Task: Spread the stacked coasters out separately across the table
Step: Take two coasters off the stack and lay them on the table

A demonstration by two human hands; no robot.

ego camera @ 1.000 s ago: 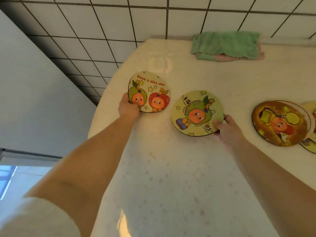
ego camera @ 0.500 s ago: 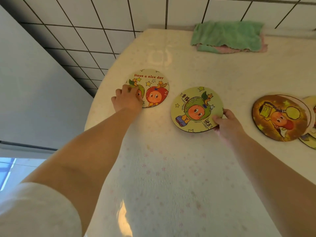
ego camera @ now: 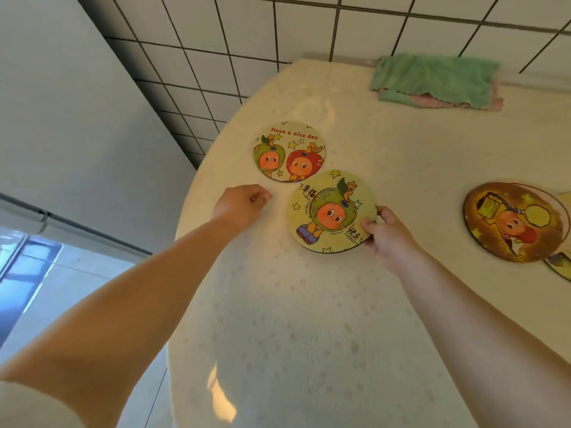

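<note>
**Inspector:** Take the green cloth (ego camera: 432,80) at the table's (ego camera: 309,335) far edge as reference. The "Have a nice day" coaster (ego camera: 289,151) lies flat on its own, nearer you and left of the cloth. Your left hand (ego camera: 239,205) is just on your side of that coaster, fingers loosely curled, holding nothing and not touching it.

**Operator:** And the one I'm holding?

**Inspector:** Your right hand (ego camera: 387,234) pinches the green-hooded coaster (ego camera: 332,211) at its right rim, thumb on top. It sits nearer you than the first coaster, and their edges nearly meet; I cannot tell whether they touch or overlap. I cannot say either whether it is fully down or slightly lifted.

**Operator:** So how much is left?

**Inspector:** By my judgement, one coaster is placed and one is in hand. Well right of the cloth, the orange coaster (ego camera: 514,222) overlaps at least one other at the frame edge (ego camera: 560,267), so that group is not yet separated. How many remain there I cannot tell.
</note>
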